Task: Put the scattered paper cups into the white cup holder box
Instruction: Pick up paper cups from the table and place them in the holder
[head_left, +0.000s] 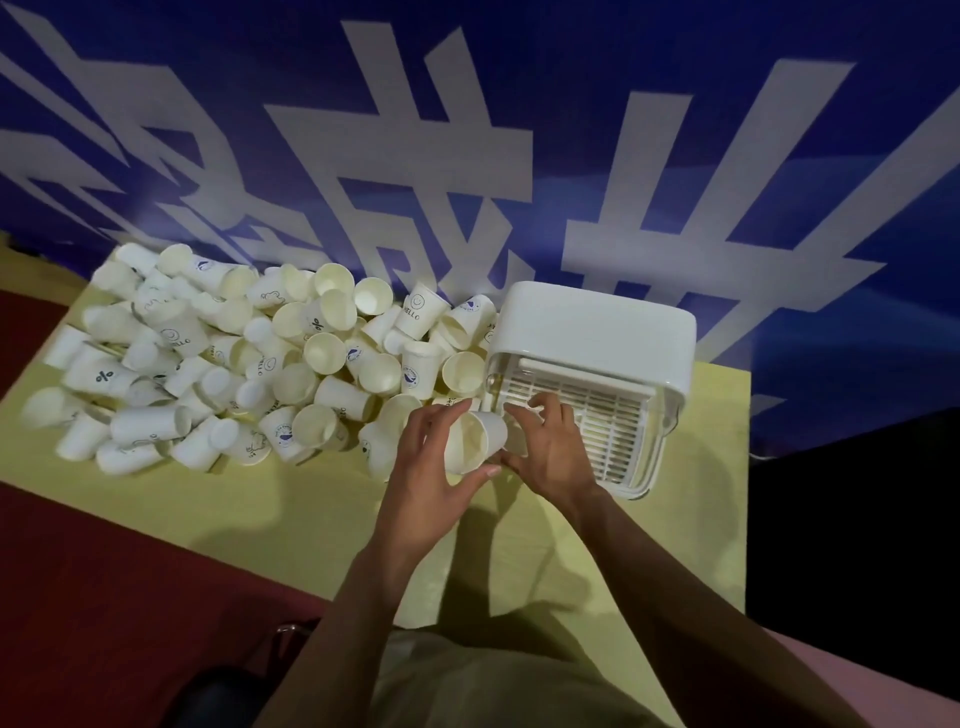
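Observation:
A large heap of white paper cups (249, 358) lies scattered over the left and middle of the yellow-green table (291, 514). The white cup holder box (597, 327) stands at the right, its clear front with a slatted white tray (602, 421) facing me. My left hand (431, 467) grips one paper cup (475, 441) on its side, mouth toward me, just left of the tray. My right hand (550, 452) holds the same cup's far end, thumb underneath, fingers curled over the tray's left edge.
A blue banner (519, 156) with big white characters hangs behind the table. Red floor (104, 597) shows at the lower left, and a dark gap (857, 519) lies right of the table. Bare tabletop stretches in front of the heap.

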